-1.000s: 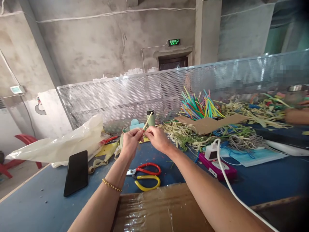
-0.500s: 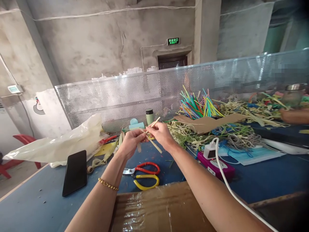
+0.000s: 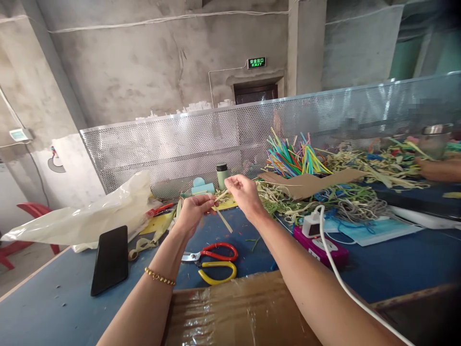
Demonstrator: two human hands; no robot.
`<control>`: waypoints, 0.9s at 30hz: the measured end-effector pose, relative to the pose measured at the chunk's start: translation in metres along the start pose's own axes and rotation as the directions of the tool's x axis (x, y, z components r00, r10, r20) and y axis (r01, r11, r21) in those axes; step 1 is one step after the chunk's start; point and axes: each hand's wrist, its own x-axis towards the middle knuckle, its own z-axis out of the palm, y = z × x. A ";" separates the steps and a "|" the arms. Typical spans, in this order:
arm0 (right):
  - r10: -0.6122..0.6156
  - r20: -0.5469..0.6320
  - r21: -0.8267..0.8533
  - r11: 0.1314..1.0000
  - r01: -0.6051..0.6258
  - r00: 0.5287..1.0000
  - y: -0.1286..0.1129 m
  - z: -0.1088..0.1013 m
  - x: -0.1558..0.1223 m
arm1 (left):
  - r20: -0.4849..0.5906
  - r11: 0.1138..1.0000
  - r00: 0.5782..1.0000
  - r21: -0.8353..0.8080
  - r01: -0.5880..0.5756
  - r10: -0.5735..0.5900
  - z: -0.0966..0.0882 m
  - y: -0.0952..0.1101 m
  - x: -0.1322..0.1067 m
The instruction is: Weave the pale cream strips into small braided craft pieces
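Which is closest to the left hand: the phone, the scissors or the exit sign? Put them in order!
From the left hand, which pinches a strip:
1. Scissors, just below it on the table.
2. Phone, farther left.
3. Exit sign, up on the back wall.

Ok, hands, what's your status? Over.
Left hand pinches pale strip. Right hand close by, grip unclear. Scissors lie below, clear of both.

A green sign (image 3: 256,62) on the concrete wall (image 3: 144,62) above the doorway reads "EXIT".
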 end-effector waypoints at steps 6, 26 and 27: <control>0.063 0.373 -0.358 0.930 0.081 0.926 0.002 -0.010 0.001 | 0.121 0.978 0.993 0.207 -0.011 -0.015 0.005 0.006 -0.004; -0.245 0.314 0.046 0.969 0.243 0.917 -0.006 0.000 -0.005 | -0.033 0.978 0.988 0.138 0.155 -0.152 0.009 0.009 -0.005; -0.269 0.325 0.044 0.962 0.270 0.907 -0.008 0.002 -0.007 | -0.074 0.976 0.983 0.130 0.175 -0.166 0.008 0.009 -0.005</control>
